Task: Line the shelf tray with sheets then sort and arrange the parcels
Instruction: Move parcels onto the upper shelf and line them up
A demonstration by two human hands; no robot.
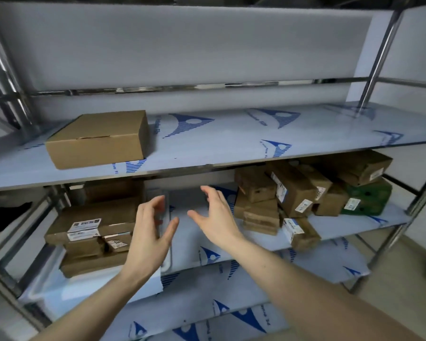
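We had both hands out over the middle shelf, empty. Our left hand (150, 232) and right hand (214, 217) faced each other, fingers spread and relaxed, gripping nothing. Between the palms lay the bare stretch of the blue-printed liner sheet (190, 232), a gap probably left open for sorting. Just outside our left hand sat the stack of flat brown parcels (94, 232) with white labels, squared up as if already arranged. Beyond our right hand lay the loose heap of parcels (288, 195), tilted and jumbled, a green parcel (369, 198) at its far end. Above both hands, one plain cardboard box (99, 139) rested on the lined upper shelf (231, 141). We judged the heap was next.
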